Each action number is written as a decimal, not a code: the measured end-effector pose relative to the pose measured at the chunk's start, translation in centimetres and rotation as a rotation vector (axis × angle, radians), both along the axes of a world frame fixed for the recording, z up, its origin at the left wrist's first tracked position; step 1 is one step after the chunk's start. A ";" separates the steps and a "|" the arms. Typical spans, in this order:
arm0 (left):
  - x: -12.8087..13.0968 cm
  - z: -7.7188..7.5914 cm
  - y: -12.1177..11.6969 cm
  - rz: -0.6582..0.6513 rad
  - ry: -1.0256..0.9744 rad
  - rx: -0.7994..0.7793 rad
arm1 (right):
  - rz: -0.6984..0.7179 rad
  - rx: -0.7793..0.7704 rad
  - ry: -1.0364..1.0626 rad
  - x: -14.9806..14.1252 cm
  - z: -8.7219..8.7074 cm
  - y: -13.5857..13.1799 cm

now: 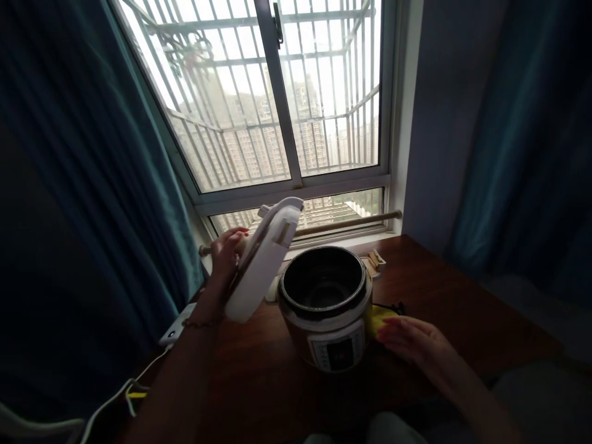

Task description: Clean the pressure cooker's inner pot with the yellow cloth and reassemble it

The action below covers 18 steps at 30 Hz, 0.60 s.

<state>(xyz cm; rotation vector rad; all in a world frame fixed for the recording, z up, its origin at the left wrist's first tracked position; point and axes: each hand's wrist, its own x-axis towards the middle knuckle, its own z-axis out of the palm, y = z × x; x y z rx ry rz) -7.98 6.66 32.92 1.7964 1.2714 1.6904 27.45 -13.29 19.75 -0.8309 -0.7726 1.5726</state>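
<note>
My left hand [226, 253] is closed on the white lid [263, 271] of an electric cooker, keeping it tilted on edge above the table, left of the pot. The cooker [328, 320] stands upright with its top uncovered. Its dark inner pot [324, 283] shows, and a control panel faces me. To the right of the cooker is my right hand [411, 339], with fingers stretched out toward its side. Its fingertips overlap a yellow cloth-like item [377, 317] lying against the cooker; whether they touch it, I cannot make out.
The brown wooden table [439, 296] runs up to a barred window [296, 123]. A white power strip [178, 324] with a white cable [111, 394] lies at the left. Blue curtains [139, 203] hang at both sides. A black cord [393, 307] lies behind the yellow item.
</note>
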 end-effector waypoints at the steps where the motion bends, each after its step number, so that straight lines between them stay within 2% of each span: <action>1: 0.8 0.1 0.6 -0.008 0.028 0.009 | -0.049 0.020 -0.016 1.0 0.3 0.9; 5: 5.2 0.2 1.4 0.022 0.324 0.120 | -0.339 0.138 -0.205 4.8 0.7 6.3; 7: 7.4 -0.2 1.1 0.023 0.493 0.197 | -0.515 0.219 -0.427 6.3 0.7 9.7; 9: 9.4 -0.7 0.8 0.006 0.634 0.253 | -0.601 0.289 -0.681 7.3 0.6 13.0; 11: 10.8 -1.4 0.7 -0.010 0.741 0.278 | -0.602 0.322 -0.873 7.4 0.4 15.7; 13: 11.8 -2.0 0.9 -0.034 0.797 0.277 | -0.568 0.327 -0.968 6.9 0.1 17.7; 18: 12.9 -2.8 1.6 -0.084 0.798 0.241 | -0.507 0.357 -0.941 5.4 -1.6 19.9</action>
